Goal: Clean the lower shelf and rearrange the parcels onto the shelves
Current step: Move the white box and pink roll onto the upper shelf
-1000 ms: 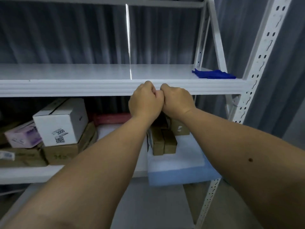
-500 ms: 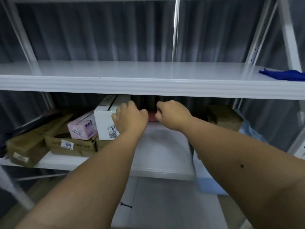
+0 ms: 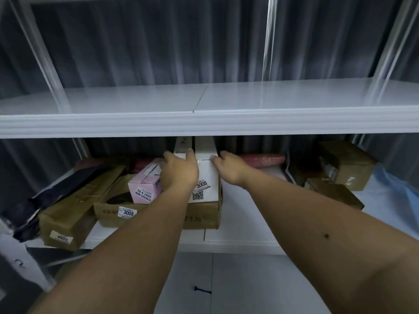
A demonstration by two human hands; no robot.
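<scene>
Both hands have reached in, left hand [image 3: 181, 172] and right hand [image 3: 229, 166] spread, gripping the "3008" white box [image 3: 207, 177].

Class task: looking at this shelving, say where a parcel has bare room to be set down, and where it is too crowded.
The upper shelf is bare across all its visible width. On the lower shelf one clear patch lies between the white box the hands grip and the brown boxes at right. Its left part is crowded: pink box, brown cartons, black bag.
</scene>
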